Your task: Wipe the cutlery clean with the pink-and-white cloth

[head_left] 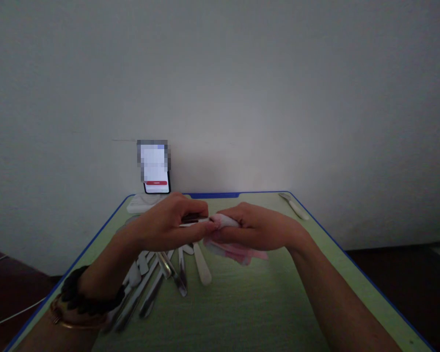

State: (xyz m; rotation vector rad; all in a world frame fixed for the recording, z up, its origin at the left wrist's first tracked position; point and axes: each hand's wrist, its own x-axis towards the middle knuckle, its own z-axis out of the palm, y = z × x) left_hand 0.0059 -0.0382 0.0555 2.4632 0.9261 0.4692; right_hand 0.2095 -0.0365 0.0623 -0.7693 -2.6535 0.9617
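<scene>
Over the middle of the table, my left hand [161,226] is closed on a thin metal piece of cutlery [187,225]; its kind is hidden by my fingers. My right hand [260,227] grips a pink and white cloth [240,253], bunched around the end of this piece. The two hands nearly meet at the cloth. Below and left of them lies a loose pile of metal cutlery [157,286], partly covered by my left hand and forearm. A pale-handled utensil [203,266] lies at the pile's right side.
A light green table [249,313] with a blue edge stands against a grey wall [242,98]. At the back left, a lit phone [156,171] leans upright by a white object [135,204]. A pale-handled piece of cutlery [296,209] lies at the back right corner.
</scene>
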